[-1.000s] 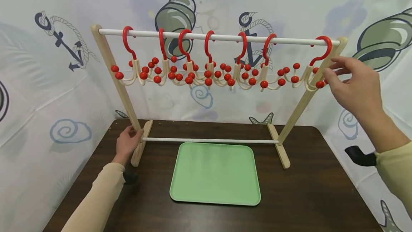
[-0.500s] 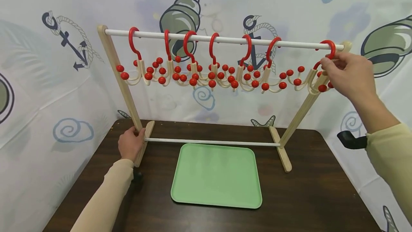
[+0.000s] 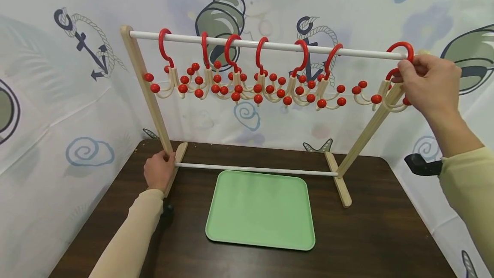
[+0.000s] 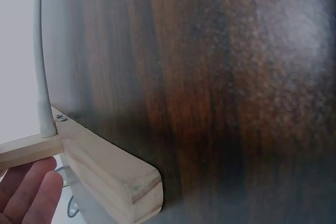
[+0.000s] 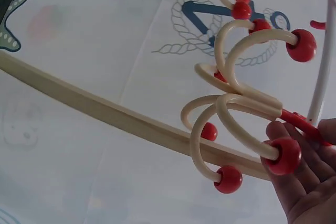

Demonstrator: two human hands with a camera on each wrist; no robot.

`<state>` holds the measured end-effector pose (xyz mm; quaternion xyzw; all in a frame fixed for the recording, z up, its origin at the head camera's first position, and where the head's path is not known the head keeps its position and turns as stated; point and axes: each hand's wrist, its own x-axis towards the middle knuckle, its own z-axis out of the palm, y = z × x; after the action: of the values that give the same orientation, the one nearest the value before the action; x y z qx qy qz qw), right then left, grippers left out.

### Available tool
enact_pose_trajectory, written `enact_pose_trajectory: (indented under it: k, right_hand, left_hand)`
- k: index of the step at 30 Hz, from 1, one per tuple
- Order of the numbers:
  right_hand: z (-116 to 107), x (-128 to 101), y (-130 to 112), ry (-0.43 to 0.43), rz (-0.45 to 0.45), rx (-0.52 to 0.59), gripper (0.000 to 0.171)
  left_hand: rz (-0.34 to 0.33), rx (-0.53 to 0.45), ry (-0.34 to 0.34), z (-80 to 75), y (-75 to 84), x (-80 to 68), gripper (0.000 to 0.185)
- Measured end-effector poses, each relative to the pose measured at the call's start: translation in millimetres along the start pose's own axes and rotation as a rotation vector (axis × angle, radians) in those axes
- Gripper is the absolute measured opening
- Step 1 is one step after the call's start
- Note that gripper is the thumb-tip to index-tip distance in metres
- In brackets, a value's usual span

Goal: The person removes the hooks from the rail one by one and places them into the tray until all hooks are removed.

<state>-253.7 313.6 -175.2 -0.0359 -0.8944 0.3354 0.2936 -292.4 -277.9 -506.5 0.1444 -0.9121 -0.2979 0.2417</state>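
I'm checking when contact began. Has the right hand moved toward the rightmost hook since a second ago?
Yes. The right hand has moved up and in toward the top rail and now pinches the rightmost hook, where earlier it hovered apart below it.

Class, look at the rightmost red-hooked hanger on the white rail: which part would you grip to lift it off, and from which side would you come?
Grip the rightmost hanger at the red neck just below its hook, coming from the right end, as the right hand does. The hook loops over the white rail, so it probably lifts up and off; the cream prongs with red balls splay outward and offer a poorer hold.
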Motion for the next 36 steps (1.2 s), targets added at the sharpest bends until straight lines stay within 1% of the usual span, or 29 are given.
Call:
enact_pose_trajectory:
  k: [6,8,13,15,17,19,22,26,27,29,31,33,36]
  right_hand:
    - [-7,-2,-6,0.101,-0.014,0.187,0.04]
    - [-11,-5,-8,0.13,-0.021,0.217,0.038]
    - [-22,-16,-10,0.156,0.03,0.218,0.039]
    - [-25,-23,-9,0.169,0.036,0.216,0.035]
    - [-27,-31,-6,0.156,0.032,0.206,0.031]
    - [-28,-40,-1,0.114,0.024,0.181,0.03]
    - [-27,-58,10,0.015,0.02,0.081,0.038]
    - [-15,-86,26,-0.129,0.025,-0.037,0.05]
    - [-10,-93,31,-0.166,0.02,-0.041,0.05]
    - [2,-105,40,-0.236,0.016,-0.038,0.048]
    - [19,-117,49,-0.286,0.0,-0.017,0.045]
    - [40,-131,58,-0.313,-0.038,0.021,0.038]
    - [78,-151,68,-0.342,-0.09,0.046,0.031]
  left_hand:
    - [-0.008,-0.016,-0.004,0.4,1.3,-1.9,0.033]
    - [-0.011,-0.014,-0.006,0.1,2.6,-1.9,0.033]
    - [-0.011,0.009,-0.004,-0.4,3.7,-2.0,0.034]
    - [-0.007,0.015,-0.003,-0.2,3.8,-1.9,0.034]
    - [-0.003,0.017,-0.001,0.5,3.6,-1.5,0.034]
    - [-0.004,0.018,0.002,1.1,2.9,-1.1,0.034]
    - [-0.006,0.015,0.009,1.7,2.2,-0.4,0.034]
    - [-0.007,0.01,0.006,2.2,2.9,0.3,0.035]
    - [-0.008,0.006,0.005,2.6,3.2,0.3,0.035]
    - [-0.014,0.004,0.007,3.5,3.5,0.2,0.035]
    - [-0.019,0.002,0.015,4.3,3.6,-0.1,0.033]
    - [-0.02,-0.004,0.022,4.4,3.9,-0.7,0.033]
    - [-0.023,-0.008,0.018,2.4,2.4,-2.3,0.033]
